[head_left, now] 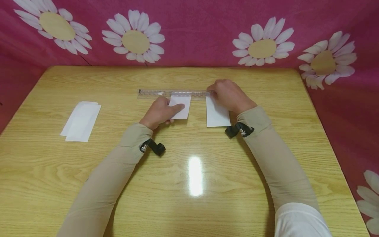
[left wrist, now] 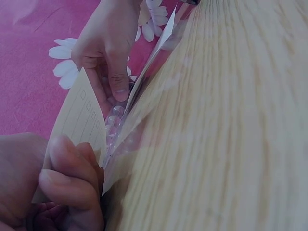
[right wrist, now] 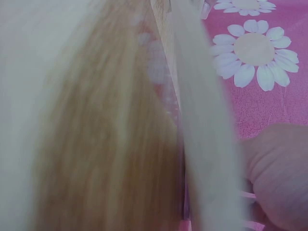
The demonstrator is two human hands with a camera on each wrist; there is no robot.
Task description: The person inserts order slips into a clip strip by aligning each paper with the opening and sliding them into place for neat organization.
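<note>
My left hand [head_left: 160,112] holds a small white envelope [head_left: 180,112], its thumb lying on top and its fingers underneath. In the left wrist view this envelope [left wrist: 79,113] shows printed squares and lines. The envelope's far edge meets a clear plastic strip [head_left: 154,93] with rounded bumps [left wrist: 114,118], lying across the table. At the strip's right end, my right hand [head_left: 231,95] pinches it between thumb and fingers. A second white envelope [head_left: 216,113] extends from under that hand; the right wrist view shows a pale sheet [right wrist: 207,125], blurred, beside the hand [right wrist: 281,178].
Several white envelopes [head_left: 81,123] lie in a loose, overlapping pile at the left of the wooden table [head_left: 165,197]. A pink cloth with daisies [head_left: 192,36] hangs behind the table and along its sides. Black camera mounts [head_left: 157,148] sit on both wrists.
</note>
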